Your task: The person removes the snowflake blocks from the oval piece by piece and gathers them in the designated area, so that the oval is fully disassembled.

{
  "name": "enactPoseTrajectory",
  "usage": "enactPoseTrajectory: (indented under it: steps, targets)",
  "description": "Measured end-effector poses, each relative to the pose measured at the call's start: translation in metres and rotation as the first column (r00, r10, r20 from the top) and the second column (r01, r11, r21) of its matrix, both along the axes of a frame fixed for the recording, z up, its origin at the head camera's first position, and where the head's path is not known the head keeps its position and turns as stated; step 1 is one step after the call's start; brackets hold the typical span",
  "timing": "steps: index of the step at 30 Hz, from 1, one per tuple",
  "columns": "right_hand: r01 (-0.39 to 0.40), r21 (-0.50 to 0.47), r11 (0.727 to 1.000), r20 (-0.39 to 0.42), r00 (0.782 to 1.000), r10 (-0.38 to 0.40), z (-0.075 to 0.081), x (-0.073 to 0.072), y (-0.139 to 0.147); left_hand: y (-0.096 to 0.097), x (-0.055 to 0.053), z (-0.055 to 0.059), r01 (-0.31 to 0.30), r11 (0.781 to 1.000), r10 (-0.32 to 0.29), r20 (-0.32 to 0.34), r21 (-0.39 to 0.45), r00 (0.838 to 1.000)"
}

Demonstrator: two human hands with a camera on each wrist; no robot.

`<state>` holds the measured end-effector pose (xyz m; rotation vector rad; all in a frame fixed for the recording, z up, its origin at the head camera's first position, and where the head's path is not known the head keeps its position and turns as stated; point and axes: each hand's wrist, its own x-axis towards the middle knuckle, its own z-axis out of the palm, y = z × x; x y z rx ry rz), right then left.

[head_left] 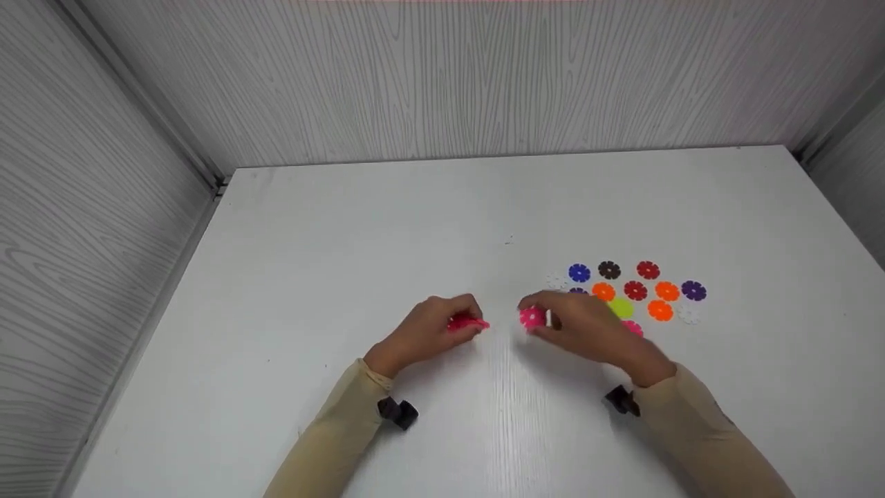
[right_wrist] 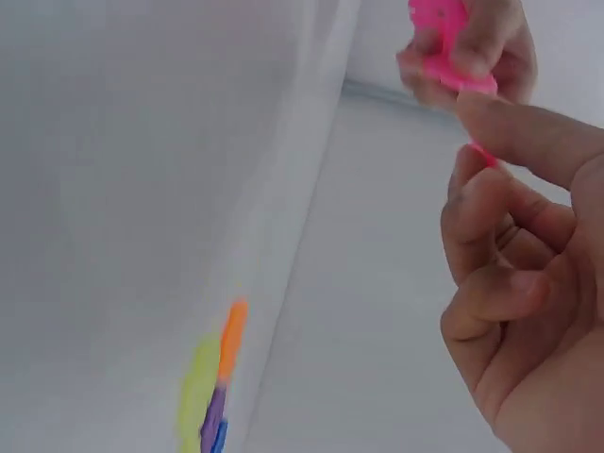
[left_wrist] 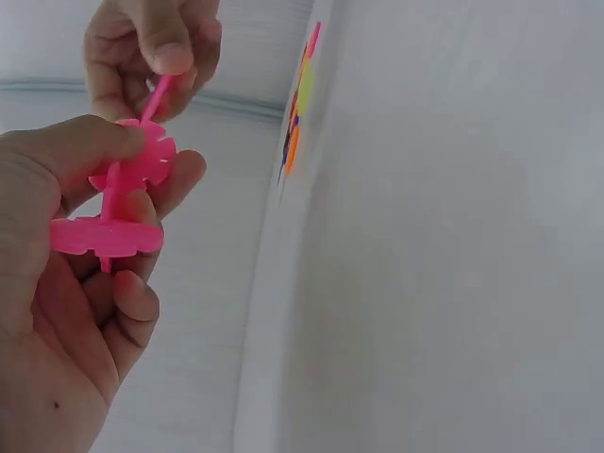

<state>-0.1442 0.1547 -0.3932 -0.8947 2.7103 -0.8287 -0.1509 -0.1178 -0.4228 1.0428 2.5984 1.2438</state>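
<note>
In the head view my left hand (head_left: 442, 325) holds several pink notched discs (head_left: 464, 323) joined together above the white table. The left wrist view shows these joined discs (left_wrist: 106, 236) set at angles to one another, pinched between thumb and fingers. Across a small gap, my right hand (head_left: 581, 324) pinches a single pink notched disc (head_left: 532, 317) with a hole in its middle. Its flat side faces the left hand's pieces in the head view. In the right wrist view only a sliver of that disc (right_wrist: 484, 154) shows between thumb and finger.
Loose notched discs lie right of centre on the table (head_left: 290, 277), partly behind my right hand: orange (head_left: 660, 310), red (head_left: 635, 290), blue (head_left: 579, 272), purple (head_left: 693, 290), brown (head_left: 609, 270), yellow-green (head_left: 621, 308), pink (head_left: 632, 328) and white (head_left: 689, 314). Grain-patterned panels (head_left: 442, 83) surround the table.
</note>
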Motion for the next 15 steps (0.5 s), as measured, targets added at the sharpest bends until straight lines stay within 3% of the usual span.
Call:
enactPoseTrajectory:
  steps: [3,5,7,11,15]
  targets:
    - [0.104,-0.007,0.995,-0.001,0.995,-0.104,0.004,-0.011,0.027,-0.019,-0.007,-0.002,-0.133,0.990,0.132,0.024,0.040,0.991]
    - [0.138,-0.011,0.990,0.045,0.990,-0.137,0.006,-0.016,0.041,-0.028,-0.011,-0.003,-0.180,0.982,0.176,0.077,0.057,0.981]
    - [0.126,0.001,0.992,0.084,0.988,-0.126,0.007,-0.019,0.048,-0.033,-0.014,-0.002,-0.181,0.983,0.175,0.114,0.036,0.978]
    - [0.100,0.033,0.994,0.141,0.985,-0.104,0.004,-0.023,0.050,-0.033,-0.016,-0.002,-0.151,0.988,0.153,0.127,-0.025,0.980]
    - [0.099,0.064,0.993,0.202,0.973,-0.110,0.001,-0.025,0.051,-0.033,-0.016,-0.005,-0.156,0.986,0.164,0.175,-0.055,0.971]
